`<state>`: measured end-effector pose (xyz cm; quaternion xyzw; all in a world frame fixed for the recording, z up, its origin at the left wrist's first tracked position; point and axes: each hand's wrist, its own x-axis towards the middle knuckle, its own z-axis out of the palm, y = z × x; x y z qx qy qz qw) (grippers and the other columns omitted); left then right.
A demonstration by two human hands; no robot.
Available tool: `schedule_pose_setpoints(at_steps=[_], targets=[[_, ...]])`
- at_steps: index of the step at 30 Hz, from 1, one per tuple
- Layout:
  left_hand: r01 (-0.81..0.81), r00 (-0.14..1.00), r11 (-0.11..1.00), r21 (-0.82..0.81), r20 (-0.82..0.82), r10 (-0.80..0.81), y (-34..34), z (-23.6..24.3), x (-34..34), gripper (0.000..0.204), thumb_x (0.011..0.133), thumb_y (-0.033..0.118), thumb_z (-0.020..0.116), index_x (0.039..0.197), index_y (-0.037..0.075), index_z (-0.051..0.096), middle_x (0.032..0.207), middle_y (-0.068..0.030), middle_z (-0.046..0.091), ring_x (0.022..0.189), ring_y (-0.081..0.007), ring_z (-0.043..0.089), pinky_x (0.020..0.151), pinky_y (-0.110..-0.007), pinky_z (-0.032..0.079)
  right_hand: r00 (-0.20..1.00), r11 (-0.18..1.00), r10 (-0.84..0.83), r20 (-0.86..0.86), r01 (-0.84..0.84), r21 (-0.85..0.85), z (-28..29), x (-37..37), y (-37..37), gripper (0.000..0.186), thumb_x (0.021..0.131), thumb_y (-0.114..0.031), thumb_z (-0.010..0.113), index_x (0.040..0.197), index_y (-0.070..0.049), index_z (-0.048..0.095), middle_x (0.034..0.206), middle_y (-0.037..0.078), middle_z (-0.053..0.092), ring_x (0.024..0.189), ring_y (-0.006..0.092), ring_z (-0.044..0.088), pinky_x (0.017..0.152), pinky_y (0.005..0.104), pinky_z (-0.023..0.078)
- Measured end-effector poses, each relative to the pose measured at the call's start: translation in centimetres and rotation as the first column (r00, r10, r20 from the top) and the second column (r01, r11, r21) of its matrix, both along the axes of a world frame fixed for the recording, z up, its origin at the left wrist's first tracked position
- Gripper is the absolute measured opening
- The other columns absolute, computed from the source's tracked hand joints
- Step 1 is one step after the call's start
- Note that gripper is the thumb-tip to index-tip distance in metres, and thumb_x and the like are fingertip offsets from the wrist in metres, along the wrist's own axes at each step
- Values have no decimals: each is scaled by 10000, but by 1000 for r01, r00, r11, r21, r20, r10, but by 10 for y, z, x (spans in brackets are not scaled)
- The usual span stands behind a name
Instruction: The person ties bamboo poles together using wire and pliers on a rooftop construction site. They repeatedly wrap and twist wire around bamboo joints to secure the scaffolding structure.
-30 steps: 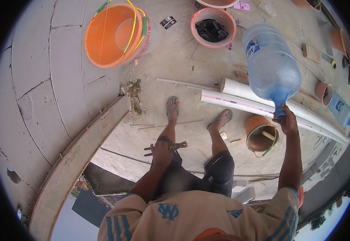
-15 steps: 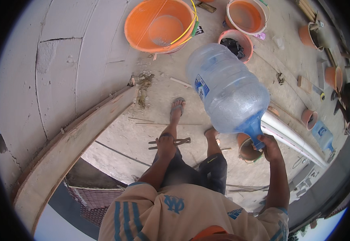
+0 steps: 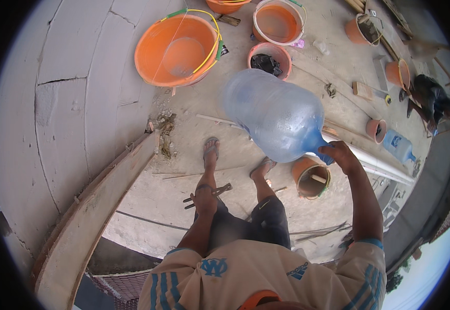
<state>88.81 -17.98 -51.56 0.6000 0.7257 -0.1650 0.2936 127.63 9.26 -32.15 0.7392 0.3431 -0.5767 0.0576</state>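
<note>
My right hand (image 3: 339,156) is closed around the blue-tinted neck of a large clear plastic water jug (image 3: 276,113). The jug lies tilted in front of me, its neck toward my hand and its base toward the orange tubs. In my left hand (image 3: 204,200), over my thigh, is a pair of metal pincers (image 3: 222,189). Their jaws stick out to the right of the fist and the handles to the left. Part of the tool is hidden by my fingers.
A big orange tub (image 3: 150,49), an orange bucket (image 3: 276,23) and a pink bucket (image 3: 285,61) stand ahead. To the right are a small bucket (image 3: 297,178), white pipes (image 3: 385,168) and another jug (image 3: 398,145). A dark-clothed person (image 3: 431,98) crouches far right. A wooden board (image 3: 106,199) runs along the left.
The jug has swung to lie more level, and its label has mostly turned out of sight. My right hand has moved forward with its neck. The view has shifted; the left hand keeps the pincers.
</note>
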Motion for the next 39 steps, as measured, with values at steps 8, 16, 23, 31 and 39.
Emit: schedule_pose_setpoints(at_steps=[8, 16, 23, 31, 39], targets=[[31, 999, 977, -211, -31, -39, 18, 3, 10, 203, 867, 269, 515, 1001, 123, 558, 1047, -81, 567, 1069, -249, 526, 980, -568, 324, 956, 981, -32, 291, -27, 195, 46, 63, 2, 360, 711, -336, 629, 704, 24, 608, 622, 43, 548, 582, 115, 494, 583, 278, 392], [27, 999, 982, -185, -15, -30, 21, 6, 18, 185, 831, 250, 551, 966, 124, 559, 988, -82, 577, 1028, -264, 545, 959, -579, 339, 765, 843, 397, 507, -522, 130, -54, 167, 48, 358, 661, -339, 619, 630, 17, 656, 604, 160, 623, 589, 248, 625, 628, 348, 485], [11, 999, 989, -146, -34, -16, 14, 0, 22, 169, 837, 250, 554, 938, 116, 576, 959, -86, 593, 1003, -274, 561, 938, -575, 350, 644, 804, 491, 586, -595, -20, -9, 142, 69, 310, 643, -316, 632, 657, -7, 652, 616, 130, 631, 597, 260, 631, 634, 357, 495], [-24, 998, 986, -162, -54, 15, 31, 29, 18, 213, 853, 264, 558, 926, 65, 568, 900, -138, 620, 898, -321, 609, 822, -479, 434, 798, 930, 325, 508, -367, -18, 64, 120, 5, 407, 658, -382, 647, 755, 12, 640, 646, 131, 637, 700, 276, 644, 713, 376, 496], [-270, 963, 929, -253, -94, 254, 48, 145, -10, 320, 883, 323, 497, 931, 15, 568, 928, -217, 637, 904, -379, 619, 768, -488, 477, 969, 984, -174, 177, 180, -15, 105, 200, -154, 510, 680, -432, 675, 784, 67, 658, 694, 147, 631, 609, 231, 619, 558, 335, 489]])
